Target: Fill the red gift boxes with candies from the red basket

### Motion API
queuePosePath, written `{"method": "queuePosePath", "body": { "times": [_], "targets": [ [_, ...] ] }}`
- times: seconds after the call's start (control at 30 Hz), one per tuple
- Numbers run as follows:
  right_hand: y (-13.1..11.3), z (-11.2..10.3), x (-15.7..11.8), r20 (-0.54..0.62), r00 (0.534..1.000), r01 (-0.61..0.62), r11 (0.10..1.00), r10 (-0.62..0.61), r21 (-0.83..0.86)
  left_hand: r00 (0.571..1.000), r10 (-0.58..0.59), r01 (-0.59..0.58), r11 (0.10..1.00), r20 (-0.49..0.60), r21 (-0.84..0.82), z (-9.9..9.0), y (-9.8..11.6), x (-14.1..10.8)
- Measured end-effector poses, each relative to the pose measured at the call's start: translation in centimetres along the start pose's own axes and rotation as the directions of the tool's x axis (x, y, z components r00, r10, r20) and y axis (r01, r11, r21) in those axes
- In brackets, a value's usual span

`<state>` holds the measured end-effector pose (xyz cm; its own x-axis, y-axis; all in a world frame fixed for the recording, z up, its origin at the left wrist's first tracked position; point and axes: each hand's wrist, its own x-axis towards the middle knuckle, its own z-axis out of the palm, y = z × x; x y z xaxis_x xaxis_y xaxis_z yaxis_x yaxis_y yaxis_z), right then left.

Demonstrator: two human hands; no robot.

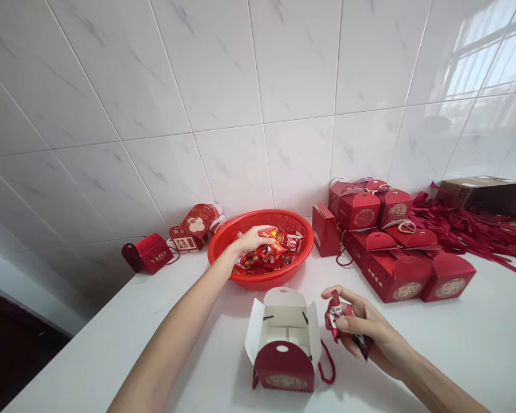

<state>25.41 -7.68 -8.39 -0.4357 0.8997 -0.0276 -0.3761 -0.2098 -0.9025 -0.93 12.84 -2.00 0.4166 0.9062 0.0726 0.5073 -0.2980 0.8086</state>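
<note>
My left hand (251,240) is inside the red plastic basket (264,281), its fingers closed on a red and yellow candy packet (272,241) above other wrapped candies (293,243). To the right of the open box, my right hand (363,327) holds red candy packets (336,314), with a dark wrapper showing below the fingers. The open red gift box (284,367) stands upright between my arms, flaps spread and white inside. Its visible interior holds no candy. A red cord (330,367) hangs at its right side.
Closed red gift boxes (395,275) are grouped at the right, beside a slim red box (325,230). Behind them lie red ribbons (451,229) and a cardboard box (481,192). More red boxes (151,253) stand left of the basket. A tiled wall (301,155) bounds the white table (172,304).
</note>
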Motion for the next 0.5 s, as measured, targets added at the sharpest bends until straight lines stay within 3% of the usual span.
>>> {"method": "queuePosePath", "body": {
  "times": [0.27,0.5],
  "targets": [
    [0.35,-0.28,0.29,-0.054,0.998,-0.040,0.998,0.037,-0.053,0.989,0.030,-0.037,0.998,-0.144,-0.044,0.13,-0.23,-0.48],
    [-0.02,0.12,0.83,-0.216,0.976,-0.025,1.000,0.027,0.011,0.994,0.048,-0.033,0.987,-0.094,0.155,0.15,-0.33,-0.82]
  ]
}}
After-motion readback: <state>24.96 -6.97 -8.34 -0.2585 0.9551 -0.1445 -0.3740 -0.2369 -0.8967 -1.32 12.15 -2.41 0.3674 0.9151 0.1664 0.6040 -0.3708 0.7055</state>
